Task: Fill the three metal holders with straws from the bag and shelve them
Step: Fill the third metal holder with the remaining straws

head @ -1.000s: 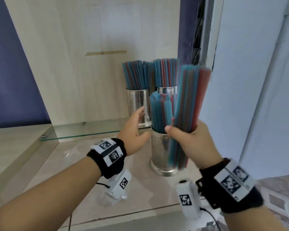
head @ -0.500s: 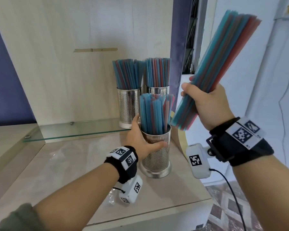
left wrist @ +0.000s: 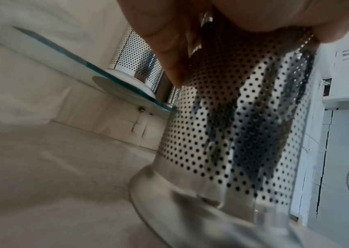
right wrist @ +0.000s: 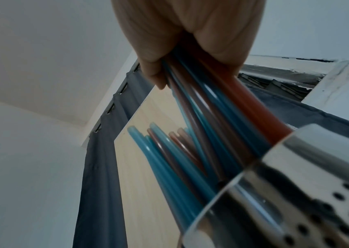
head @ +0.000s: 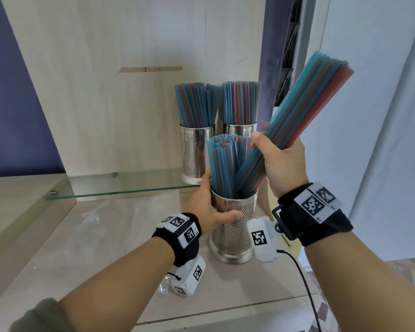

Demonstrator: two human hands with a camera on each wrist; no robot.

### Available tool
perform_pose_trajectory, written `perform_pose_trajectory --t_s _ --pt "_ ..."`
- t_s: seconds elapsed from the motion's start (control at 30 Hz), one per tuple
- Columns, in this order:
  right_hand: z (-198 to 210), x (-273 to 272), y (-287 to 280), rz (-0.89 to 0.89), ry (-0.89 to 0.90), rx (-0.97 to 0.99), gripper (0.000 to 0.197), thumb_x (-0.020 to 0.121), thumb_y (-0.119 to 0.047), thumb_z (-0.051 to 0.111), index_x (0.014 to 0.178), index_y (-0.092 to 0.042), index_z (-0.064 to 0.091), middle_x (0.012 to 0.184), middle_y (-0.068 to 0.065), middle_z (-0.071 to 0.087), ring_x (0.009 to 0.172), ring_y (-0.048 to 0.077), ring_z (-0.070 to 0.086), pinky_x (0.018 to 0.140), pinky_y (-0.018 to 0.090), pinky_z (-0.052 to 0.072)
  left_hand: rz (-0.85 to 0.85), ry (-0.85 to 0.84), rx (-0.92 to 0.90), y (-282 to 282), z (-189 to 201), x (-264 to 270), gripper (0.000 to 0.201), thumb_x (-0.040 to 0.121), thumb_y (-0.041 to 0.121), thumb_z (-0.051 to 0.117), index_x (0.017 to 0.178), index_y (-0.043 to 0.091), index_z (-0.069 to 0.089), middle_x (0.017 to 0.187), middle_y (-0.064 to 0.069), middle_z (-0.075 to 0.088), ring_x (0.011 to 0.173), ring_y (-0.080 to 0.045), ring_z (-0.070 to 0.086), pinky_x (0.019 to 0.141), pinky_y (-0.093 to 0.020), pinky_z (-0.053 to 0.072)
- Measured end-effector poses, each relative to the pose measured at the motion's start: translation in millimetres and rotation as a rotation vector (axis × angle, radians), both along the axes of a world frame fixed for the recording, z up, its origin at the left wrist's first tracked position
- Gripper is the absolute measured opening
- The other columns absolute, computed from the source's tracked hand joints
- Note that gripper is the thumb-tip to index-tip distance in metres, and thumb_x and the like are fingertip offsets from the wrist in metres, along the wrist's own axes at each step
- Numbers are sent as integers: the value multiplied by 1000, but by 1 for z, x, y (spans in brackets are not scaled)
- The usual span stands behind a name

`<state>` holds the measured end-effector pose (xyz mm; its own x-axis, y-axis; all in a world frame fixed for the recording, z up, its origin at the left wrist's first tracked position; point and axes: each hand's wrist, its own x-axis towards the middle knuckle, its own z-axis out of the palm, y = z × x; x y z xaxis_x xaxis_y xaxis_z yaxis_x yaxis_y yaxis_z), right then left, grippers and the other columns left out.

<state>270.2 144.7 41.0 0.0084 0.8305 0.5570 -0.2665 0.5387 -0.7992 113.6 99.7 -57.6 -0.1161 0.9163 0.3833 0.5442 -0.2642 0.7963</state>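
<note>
So two perforated metal holders (head: pixel 197 154) sit side by side on the glass shelf (head: pixel 120 185) at the back. The third perforated metal holder (head: pixel 233 233) stands on the wooden tabletop (head: pixel 82 248) right in front, straws (head: pixel 222 168) in it.

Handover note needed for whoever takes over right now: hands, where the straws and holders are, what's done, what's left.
Left hand: grips the front holder near its rim, steadying it on the counter.
Right hand: grips a tilted bundle of straws, lower ends entering that holder.
Done: two holders, full, stand on the glass shelf.
Left: seat this bundle, then shelve the front holder beside the others. The bag's position is not clear.
</note>
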Motion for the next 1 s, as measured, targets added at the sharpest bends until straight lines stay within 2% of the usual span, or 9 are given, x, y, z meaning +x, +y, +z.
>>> perform_pose_trajectory --t_s 0.1,0.2,0.33,0.4,0.5,0.73,0.83,0.93,1.0 --pt "-5 -8 2 -54 -56 57 25 84 -17 73 104 -4 63 89 2 68 83 10 67 71 18 53 0 -36 21 0 -5 0 110 55 55 83 140 48 14 137 13 47 129 -8 46 109 -42 42" --pt "-12 -15 3 -54 -116 51 33 83 -24 73 110 -8 63 94 4 70 89 14 69 76 26 57 -19 -62 40 -1 -9 2 111 58 55 84 141 50 11 137 18 46 129 -3 44 111 -38 39" --pt "-21 -21 5 -70 -175 53 35 84 -23 71 116 -13 61 101 0 71 94 13 68 83 34 59 -59 -106 66 -1 -12 3 117 65 42 84 149 36 4 131 31 41 122 17 38 106 -12 34" --pt "-28 -26 5 -97 -270 84 39 84 -25 71 120 -16 59 102 -7 69 94 7 67 83 30 58 -65 -112 72 -2 -14 4 118 66 41 83 150 32 1 130 31 41 120 21 37 99 -3 32" --pt "-38 -30 6 -134 -343 99 42 85 -27 71 123 -16 57 97 -17 63 88 -3 64 74 13 54 -70 -120 62 -3 -14 4 120 63 47 82 150 35 0 129 33 42 120 19 39 96 -1 32" --pt "-46 -24 2 -122 -435 68 29 86 -30 70 110 -28 53 85 -23 60 79 -6 60 69 12 49 -77 -63 44 -5 -10 3 123 60 61 79 150 34 -1 136 16 45 129 -5 44 109 -28 37" --pt "-48 -23 -4 -109 -394 93 37 87 -32 70 119 -23 52 93 -22 62 84 -8 62 77 15 53 -83 -43 46 -7 -8 2 122 61 63 78 149 36 -2 139 14 44 130 -5 43 111 -32 36" --pt "-54 -20 -10 -54 -306 129 43 87 -32 71 121 -26 46 108 -11 65 98 0 65 87 27 56 -97 -51 59 -6 -7 1 120 60 65 77 149 39 1 143 12 43 132 -4 42 113 -36 36" --pt "-56 -19 -14 -20 -307 170 51 87 -31 71 129 -24 41 117 -5 64 105 1 64 90 26 55 -110 -58 69 -6 -7 1 118 63 60 79 149 38 2 144 14 43 132 -1 41 113 -36 36"
